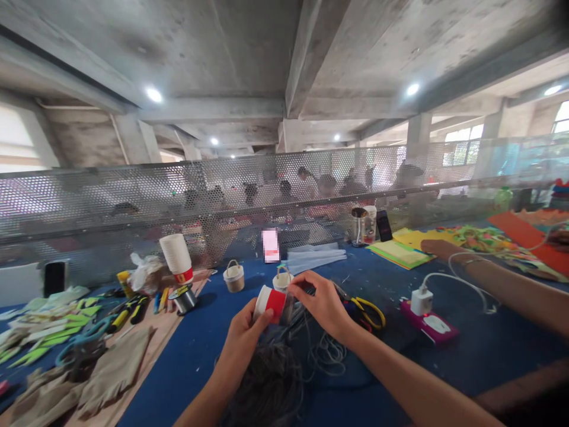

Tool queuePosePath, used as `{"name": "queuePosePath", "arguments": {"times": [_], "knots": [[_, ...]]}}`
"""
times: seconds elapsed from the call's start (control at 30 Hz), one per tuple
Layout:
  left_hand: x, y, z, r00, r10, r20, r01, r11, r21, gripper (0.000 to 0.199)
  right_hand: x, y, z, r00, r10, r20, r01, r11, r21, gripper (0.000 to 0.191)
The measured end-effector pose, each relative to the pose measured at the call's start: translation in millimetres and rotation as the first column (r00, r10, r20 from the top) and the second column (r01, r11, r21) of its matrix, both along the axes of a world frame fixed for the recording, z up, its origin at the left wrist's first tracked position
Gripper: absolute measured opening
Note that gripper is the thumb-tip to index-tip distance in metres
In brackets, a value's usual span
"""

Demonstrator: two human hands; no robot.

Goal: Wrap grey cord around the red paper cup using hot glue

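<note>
while the left hand [245, 333] grips it from the side, thumb pressed on the red band, the red-and-white paper cup [270, 303] lies tilted above the blue tabletop [178, 362], near the middle of the work area. its white end points up and to the left; the red part faces the camera, and the end toward the right hand [323, 301] is blurred into something clear or greyish that is hard to make out. the right hand has its thumb and fingertips pinched together just beside that end; whether they hold a thin piece cannot be told.

behind the cup, a small white tub with a looped handle [283, 279] is partly hidden, and a matching handled tub [234, 277] stands to its left. below the hands, a dark tangled mass [269, 385] is cut off by the lower edge, its material unclear, with loops of grey cord [329, 356] to its right. yellow-handled pliers or scissors [372, 312] lie beyond the right wrist, their front end obscured.

farther out are translucent strips [317, 256], a phone with a pixelated screen [271, 245], a tilted stack of paper cups [175, 256] and, at the right, another person's hand [438, 248] on yellow paper [411, 238]. blurry figures show through the perforated metal screen [231, 222].
</note>
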State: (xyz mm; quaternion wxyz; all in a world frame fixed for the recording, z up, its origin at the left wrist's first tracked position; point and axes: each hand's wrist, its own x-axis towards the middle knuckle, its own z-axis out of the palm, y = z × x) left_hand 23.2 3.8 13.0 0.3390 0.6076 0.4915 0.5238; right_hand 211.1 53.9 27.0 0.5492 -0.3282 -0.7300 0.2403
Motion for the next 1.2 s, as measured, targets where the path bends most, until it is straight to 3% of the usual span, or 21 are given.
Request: {"name": "queuePosePath", "arguments": {"times": [0.63, 1.2], "knots": [[1.6, -3.3, 0.5, 0.997, -0.068, 0.041, 0.069, 0.998, -0.004, 0.026, 0.9, 1.2, -0.8, 1.000, -0.013, -0.026, 0.010, 0.993, -0.114, 0.010], [2.2, -5.3, 0.1, 0.994, -0.096, 0.051, 0.097, 0.995, -0.004, 0.027, 3.1, 5.4, -1.8, 0.996, 0.052, -0.077, -0.068, 0.971, -0.228, 0.014]]}}
